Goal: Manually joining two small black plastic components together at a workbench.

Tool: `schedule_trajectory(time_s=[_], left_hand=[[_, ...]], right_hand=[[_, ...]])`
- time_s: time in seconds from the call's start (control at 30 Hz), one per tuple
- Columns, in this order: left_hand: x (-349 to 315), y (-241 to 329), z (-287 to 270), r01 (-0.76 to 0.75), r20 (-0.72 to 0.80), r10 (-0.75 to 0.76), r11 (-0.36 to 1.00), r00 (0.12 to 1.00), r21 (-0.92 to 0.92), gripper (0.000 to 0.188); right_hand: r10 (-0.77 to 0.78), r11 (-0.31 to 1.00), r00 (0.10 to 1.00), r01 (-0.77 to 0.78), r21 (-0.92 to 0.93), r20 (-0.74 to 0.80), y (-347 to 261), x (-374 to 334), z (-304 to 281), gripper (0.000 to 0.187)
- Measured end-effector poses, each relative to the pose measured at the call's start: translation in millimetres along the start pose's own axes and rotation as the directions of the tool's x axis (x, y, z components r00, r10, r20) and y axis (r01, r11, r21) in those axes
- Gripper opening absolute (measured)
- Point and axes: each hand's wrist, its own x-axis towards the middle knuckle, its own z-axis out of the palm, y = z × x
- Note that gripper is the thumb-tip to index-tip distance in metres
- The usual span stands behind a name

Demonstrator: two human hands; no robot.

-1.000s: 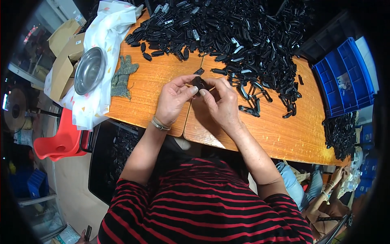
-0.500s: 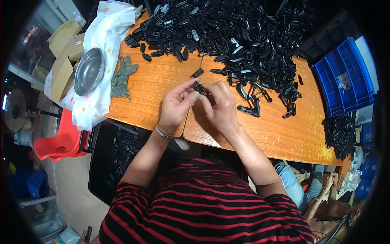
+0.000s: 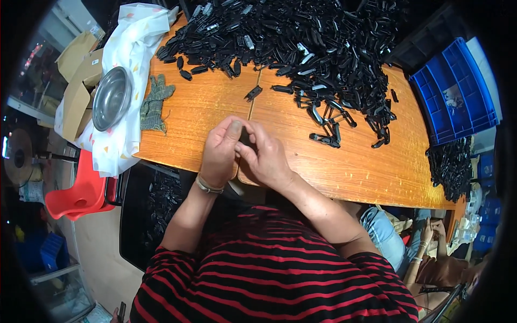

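Both hands meet at the table's near edge: left hand [image 3: 219, 151] and right hand [image 3: 267, 157] closed w/ fingertips pinched on one small black part [image 3: 245, 139] (mostly hidden). Ahead, the big pile of black parts [image 3: 301, 43] looks barely dented, so most work remains, I'd judge.

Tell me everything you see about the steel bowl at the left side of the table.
The steel bowl is round, shallow and shiny, seemingly bare metal, with a thin rim. It looks empty and sits upright, a little tilted by the lens view. It rests on a white cloth with small coloured marks that covers the left end of the wooden table. A greenish knitted glove lies just right of it; whether they touch is unclear. Neither hand is near it.
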Motion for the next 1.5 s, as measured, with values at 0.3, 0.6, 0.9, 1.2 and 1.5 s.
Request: schedule_trajectory(time_s=[0.3,0.6,0.9,1.2,1.5], left_hand=[[-55,75,-81,0.228,-0.009,-0.34,0.612,0.94,0.757,0.027],[-44,74,-100,0.166,-0.147,-0.079,0.545,0.986,0.822,0.024],[88,4,-26,-0.121,0.055,0.294,0.211,0.954,0.97,0.032],[107,-25,-17,-0.094,0.094,0.285,-0.014,0.954,0.995,0.022],[80,-23,-28,0.091,-0.12,-0.05,0.926,0.991,0.367,0.03]], right_hand=[[-0.184,0.953,0.954,0.232,-0.192,0.238,5,-13,-44,0.034],[0.079,0.656,0.985,0.064,-0.752,0.153,40,-5,-133,0.027],[-0.145,0.823,0.989,0.127,-0.554,0.012,33,35,-113,0.025],[-0.263,0.898,0.939,0.155,-0.411,-0.223,52,32,-106,0.021],[0.005,0.843,1.0,-0.002,-0.538,0.004,47,15,-102,0.024]])
